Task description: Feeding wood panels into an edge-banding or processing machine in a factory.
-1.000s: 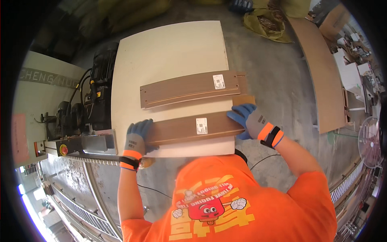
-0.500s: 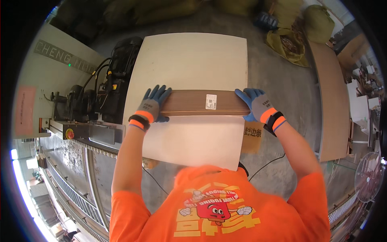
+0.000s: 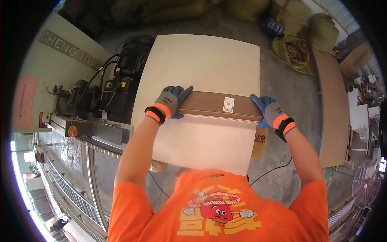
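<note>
A narrow stack of brown wood-grain boards [image 3: 205, 103] lies crosswise on a large pale board tabletop [image 3: 201, 60]. On its upper face, right of the middle, is a white printed label [image 3: 228, 105]. My left hand [image 3: 172, 101], in a grey and blue work glove, grips the left end of the stack, its thumb lying along the far corner. The right end is held by my right hand [image 3: 269, 111], gloved alike, with fingers wrapped round the end. Fingers under the stack are hidden.
At the left stands a large machine [image 3: 76, 44] with black motors [image 3: 135, 54] and a red stop button [image 3: 73, 131]. A brown panel [image 3: 332, 109] stands along the right, near an open sack [image 3: 292, 54]. A cardboard box [image 3: 260, 143] shows beside the tabletop, and a cable [image 3: 274, 169] crosses the floor.
The whole view has shifted, so tabletop, stack and hands appear farther right. My left hand's fingers, spread before, are now closer together at the stack's far corner. Both hands stay on the ends.
</note>
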### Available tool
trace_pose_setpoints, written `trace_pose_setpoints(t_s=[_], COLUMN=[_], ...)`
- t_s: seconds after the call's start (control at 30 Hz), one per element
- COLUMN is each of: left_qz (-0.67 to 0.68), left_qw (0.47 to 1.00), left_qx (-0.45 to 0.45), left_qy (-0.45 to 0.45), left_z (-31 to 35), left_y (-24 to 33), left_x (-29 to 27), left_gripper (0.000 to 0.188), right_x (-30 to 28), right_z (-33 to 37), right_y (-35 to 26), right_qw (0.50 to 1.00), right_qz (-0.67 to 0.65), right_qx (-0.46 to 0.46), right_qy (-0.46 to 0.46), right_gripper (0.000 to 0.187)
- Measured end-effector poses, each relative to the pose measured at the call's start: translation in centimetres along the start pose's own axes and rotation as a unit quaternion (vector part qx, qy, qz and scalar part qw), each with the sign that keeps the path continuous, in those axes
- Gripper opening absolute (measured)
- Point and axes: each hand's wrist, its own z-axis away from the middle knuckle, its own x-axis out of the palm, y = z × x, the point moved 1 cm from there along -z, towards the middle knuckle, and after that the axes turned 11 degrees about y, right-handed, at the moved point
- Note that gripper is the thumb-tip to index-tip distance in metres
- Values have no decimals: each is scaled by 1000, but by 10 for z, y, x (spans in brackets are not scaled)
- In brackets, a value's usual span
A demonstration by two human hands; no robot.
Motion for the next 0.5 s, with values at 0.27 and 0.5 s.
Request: trace_pose_setpoints(t_s=[0.27, 0.5], left_qz=[2, -132], left_qw=[999, 987], left_qx=[-25, -74], left_qy=[-46, 62], left_z=[-2, 38], left_y=[4, 49], left_x=[-9, -19], left_gripper=[113, 110], right_x=[-4, -23], right_z=[0, 11], right_y=[0, -25], right_qw=[1000, 993], right_qz=[26, 85], right_qx=[-2, -51], right_qy=[15, 63], right_gripper=[114, 117])
